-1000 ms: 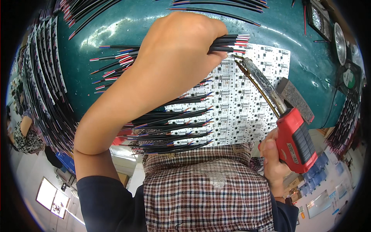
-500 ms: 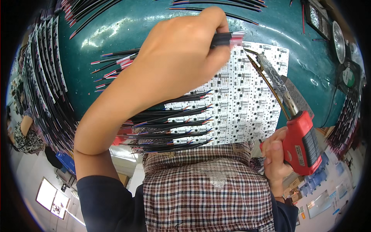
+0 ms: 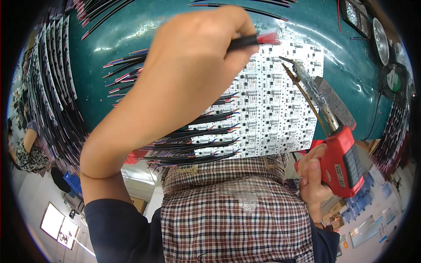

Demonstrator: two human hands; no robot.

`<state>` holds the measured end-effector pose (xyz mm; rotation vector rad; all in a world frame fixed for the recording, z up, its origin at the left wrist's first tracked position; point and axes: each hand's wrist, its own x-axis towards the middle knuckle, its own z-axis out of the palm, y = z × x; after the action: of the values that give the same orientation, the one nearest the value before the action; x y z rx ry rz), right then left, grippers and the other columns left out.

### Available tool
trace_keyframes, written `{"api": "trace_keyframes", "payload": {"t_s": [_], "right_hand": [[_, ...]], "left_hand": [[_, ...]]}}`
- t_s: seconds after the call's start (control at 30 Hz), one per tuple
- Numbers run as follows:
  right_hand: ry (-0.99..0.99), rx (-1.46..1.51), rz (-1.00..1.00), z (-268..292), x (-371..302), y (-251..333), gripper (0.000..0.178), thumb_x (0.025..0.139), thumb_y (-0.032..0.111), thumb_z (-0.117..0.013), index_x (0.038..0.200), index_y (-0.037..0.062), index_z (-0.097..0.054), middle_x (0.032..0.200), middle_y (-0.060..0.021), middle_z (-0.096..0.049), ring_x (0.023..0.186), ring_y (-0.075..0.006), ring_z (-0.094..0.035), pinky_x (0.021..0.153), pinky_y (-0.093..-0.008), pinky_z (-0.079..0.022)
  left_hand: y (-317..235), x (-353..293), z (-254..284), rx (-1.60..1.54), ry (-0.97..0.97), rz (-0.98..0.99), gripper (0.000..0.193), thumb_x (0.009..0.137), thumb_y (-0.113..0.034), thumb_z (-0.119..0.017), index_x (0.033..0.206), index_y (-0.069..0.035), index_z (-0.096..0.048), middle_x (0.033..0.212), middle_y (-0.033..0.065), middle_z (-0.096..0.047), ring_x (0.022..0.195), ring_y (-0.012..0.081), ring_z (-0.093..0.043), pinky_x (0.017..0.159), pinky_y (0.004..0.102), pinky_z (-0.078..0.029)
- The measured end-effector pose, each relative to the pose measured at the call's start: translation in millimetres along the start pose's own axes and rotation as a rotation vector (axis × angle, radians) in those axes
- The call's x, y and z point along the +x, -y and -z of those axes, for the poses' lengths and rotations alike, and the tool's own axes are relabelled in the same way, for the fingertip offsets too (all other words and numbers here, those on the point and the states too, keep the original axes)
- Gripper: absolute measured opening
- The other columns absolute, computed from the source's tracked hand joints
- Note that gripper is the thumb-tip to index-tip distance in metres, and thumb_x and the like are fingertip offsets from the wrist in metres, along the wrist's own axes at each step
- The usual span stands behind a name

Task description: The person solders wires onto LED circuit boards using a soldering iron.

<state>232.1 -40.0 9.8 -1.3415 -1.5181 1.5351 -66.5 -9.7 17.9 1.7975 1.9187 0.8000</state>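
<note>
My left hand [image 3: 204,37], closed, pinches a black cable [image 3: 244,42] above the far edge of a white circuit board panel [image 3: 274,118]. The cable's red end, blurred by motion, points right. Fingers of my right hand [image 3: 313,175] wrap round the red handle of a soldering gun [image 3: 343,162]. Its metal barrel slants up and left, with a thin brass-coloured tube alongside, and the tip hangs over the panel's upper right part. Rows of black cables [image 3: 215,142] with bare coloured wire ends lie across the panel's left side. My left forearm hides part of them.
On the green table [image 3: 109,83], cable-laden panels [image 3: 52,87] stand stacked at the left, and loose cables [image 3: 245,8] lie at the far edge. A grey block [image 3: 337,103] rests right of the barrel. A round metal dish [image 3: 380,41] and more cables [image 3: 390,136] are at far right.
My left hand has moved slightly left with the cable. The panel and the cables on it have shifted a little toward the far side. My right hand with the soldering gun has barely moved.
</note>
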Motion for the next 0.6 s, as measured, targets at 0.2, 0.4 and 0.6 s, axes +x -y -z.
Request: {"api": "trace_keyframes", "payload": {"t_s": [0.2,0.4,0.6], "right_hand": [[0.118,-0.184,0.037,6.5,-7.1,-7.0,0.015,0.093,0.008,-0.063,0.1,-0.0011,-0.052,0.069,-0.0044,-0.051,0.046,-0.0071,-0.04,0.045,-0.0234,-0.033],[0.049,-0.26,-0.072,4.5,-10.0,-10.3,0.023,0.094,0.01,-0.065,0.113,0.0005,-0.055,0.073,-0.0036,-0.054,0.051,-0.0062,-0.042,0.049,-0.0232,-0.035],[0.144,-0.202,-0.013,3.1,-2.6,-15.2,0.012,0.095,0.005,-0.062,0.104,-0.0003,-0.055,0.072,-0.0025,-0.051,0.051,-0.0068,-0.043,0.049,-0.0238,-0.036]], "left_hand": [[-0.8,-13.3,-14.8,0.053,0.012,-0.005,0.019,0.083,-0.014,-0.078,0.092,-0.005,-0.065,0.067,0.0072,-0.056,0.053,0.018,-0.047,0.053,0.0301,-0.04],[4.9,-15.4,-23.0,0.02,-0.006,-0.021,0.022,0.072,-0.002,-0.076,0.089,-0.003,-0.062,0.076,0.0098,-0.061,0.063,0.0236,-0.059,0.059,0.0335,-0.046],[2.7,-16.6,-25.6,0.097,-0.019,-0.023,0.022,0.069,0.001,-0.074,0.086,-0.003,-0.061,0.077,0.0102,-0.063,0.067,0.0278,-0.063,0.062,0.0361,-0.049]]}}
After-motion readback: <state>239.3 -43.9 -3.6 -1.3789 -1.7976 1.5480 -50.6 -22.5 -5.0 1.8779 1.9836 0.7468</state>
